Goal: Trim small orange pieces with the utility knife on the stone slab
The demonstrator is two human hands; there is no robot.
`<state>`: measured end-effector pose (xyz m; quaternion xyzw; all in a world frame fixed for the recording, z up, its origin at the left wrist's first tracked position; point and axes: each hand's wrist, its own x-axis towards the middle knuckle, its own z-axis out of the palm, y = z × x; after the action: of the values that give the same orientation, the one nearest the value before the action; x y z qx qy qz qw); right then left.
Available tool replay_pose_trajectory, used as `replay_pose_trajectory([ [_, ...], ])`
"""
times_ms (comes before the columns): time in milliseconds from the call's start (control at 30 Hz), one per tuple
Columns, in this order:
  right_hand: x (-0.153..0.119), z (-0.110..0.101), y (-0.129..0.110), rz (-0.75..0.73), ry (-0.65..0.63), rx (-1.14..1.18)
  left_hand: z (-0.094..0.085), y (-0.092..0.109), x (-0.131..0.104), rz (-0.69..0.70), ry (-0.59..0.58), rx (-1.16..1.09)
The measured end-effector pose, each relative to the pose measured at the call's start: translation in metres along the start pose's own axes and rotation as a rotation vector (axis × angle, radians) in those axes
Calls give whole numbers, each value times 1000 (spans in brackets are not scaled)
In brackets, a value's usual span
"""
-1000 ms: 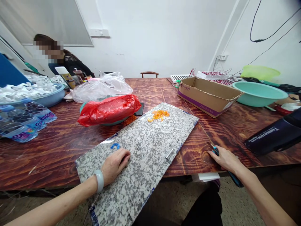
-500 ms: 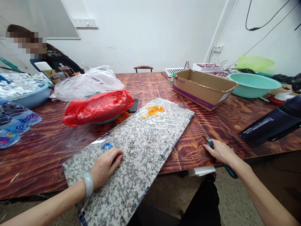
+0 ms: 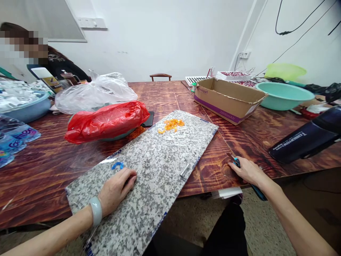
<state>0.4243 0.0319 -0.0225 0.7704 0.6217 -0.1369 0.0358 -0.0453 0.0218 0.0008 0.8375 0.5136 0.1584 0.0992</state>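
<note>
My left hand (image 3: 116,189), closed with its fingers curled in, rests on the speckled grey board (image 3: 149,170); what it holds, if anything, is hidden. Just beyond it lie small blue pieces (image 3: 117,165). At the table's front edge my right hand (image 3: 248,170) is closed around a tool with a blue and black handle (image 3: 258,192), its metal tip pointing away to the left. Orange pieces (image 3: 173,124) are heaped near the board's far end, beside thin clear strands (image 3: 183,138). A small metal cylinder (image 3: 184,170) lies by the board's right edge.
A red plastic bag (image 3: 106,121) and a clear bag (image 3: 96,93) stand left of the board. Behind right are an open cardboard box (image 3: 226,106) and a green basin (image 3: 286,99). A dark bottle (image 3: 301,140) lies at the right. A person (image 3: 64,65) sits at far left.
The view has shifted slightly, so most things appear a little further left. Both hands keep about the same places and poses.
</note>
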Motion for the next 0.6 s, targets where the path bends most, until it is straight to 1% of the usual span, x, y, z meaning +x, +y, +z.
replay_pose_trajectory([
  [167, 0, -1, 0, -11, 4, 30, 0, -1, 0, 18, 2, 9],
  [600, 0, 0, 0, -16, 13, 21, -1, 1, 2, 37, 27, 7],
])
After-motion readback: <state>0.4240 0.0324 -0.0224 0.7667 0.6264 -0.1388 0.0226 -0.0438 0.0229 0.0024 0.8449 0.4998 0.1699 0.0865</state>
